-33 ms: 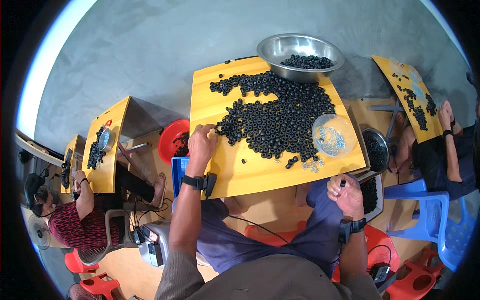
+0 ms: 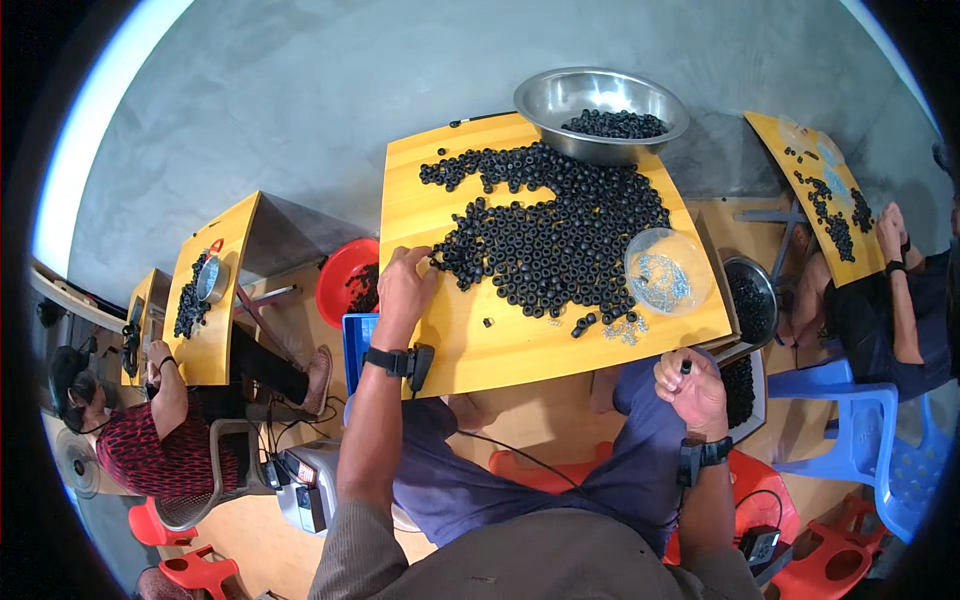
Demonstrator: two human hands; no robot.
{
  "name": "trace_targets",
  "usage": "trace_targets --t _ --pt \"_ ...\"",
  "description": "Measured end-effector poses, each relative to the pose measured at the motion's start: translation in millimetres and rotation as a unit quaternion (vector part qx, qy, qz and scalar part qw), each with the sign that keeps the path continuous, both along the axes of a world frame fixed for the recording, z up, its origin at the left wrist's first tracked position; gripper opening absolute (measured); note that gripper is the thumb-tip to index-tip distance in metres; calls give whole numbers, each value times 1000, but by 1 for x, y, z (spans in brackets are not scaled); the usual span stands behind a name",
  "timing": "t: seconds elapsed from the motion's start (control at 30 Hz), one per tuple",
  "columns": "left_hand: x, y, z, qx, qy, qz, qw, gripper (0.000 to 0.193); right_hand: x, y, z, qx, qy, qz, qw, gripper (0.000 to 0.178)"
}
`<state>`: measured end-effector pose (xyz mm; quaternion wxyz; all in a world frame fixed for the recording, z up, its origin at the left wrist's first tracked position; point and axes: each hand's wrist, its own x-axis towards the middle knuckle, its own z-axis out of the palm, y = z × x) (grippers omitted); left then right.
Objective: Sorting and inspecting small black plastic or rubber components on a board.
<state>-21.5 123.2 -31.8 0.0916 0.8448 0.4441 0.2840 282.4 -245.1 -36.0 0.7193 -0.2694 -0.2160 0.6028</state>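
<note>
A wide pile of small black ring-shaped pieces [image 2: 550, 240] covers much of the yellow table [image 2: 470, 350] in front of me. At the pile's left edge, my left hand [image 2: 406, 287] has its fingers bent, thumb and forefinger closing on a black ring there. Off the table's front right corner, above my right thigh, my right hand [image 2: 695, 390] is closed. A small black cylindrical piece [image 2: 686, 367] sticks up between its thumb and fingers. Small silvery metal parts lie in a clear round plastic tub [image 2: 640, 285] at the right of the table, with several loose in front of it.
A large steel basin [image 2: 545, 100] of black pieces stands at the table's far right. A red basin [image 2: 335, 290] and a blue crate [image 2: 352, 345] are left of the table. Another steel bowl [image 2: 768, 300] is at right. People sit at side tables [image 2: 235, 240] left and right.
</note>
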Motion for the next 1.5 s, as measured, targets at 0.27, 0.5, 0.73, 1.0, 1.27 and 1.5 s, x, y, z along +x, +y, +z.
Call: trace_targets --t 0.27,0.5,0.73,1.0,1.27,1.5 --pt "-1 -6 -9 -35 34 -4 999 22 0 1 -1 23 4 5 1000 27" --pt "-12 -30 -9 -86 -28 -33 995 22 -1 2 0 30 6 11 999 27" --pt "3 -39 7 -51 -50 -45 996 21 0 2 0 22 -3 6 1000 26" --pt "14 -37 5 -45 4 -87 995 22 -2 2 1 3 -14 2 1000 30" --pt "4 -49 3 -77 -56 -85 992 13 0 1 1 15 -14 8 1000 30" --pt "-16 -50 4 -72 -112 -18 991 10 -1 1 0 8 -6 2 1000 30"
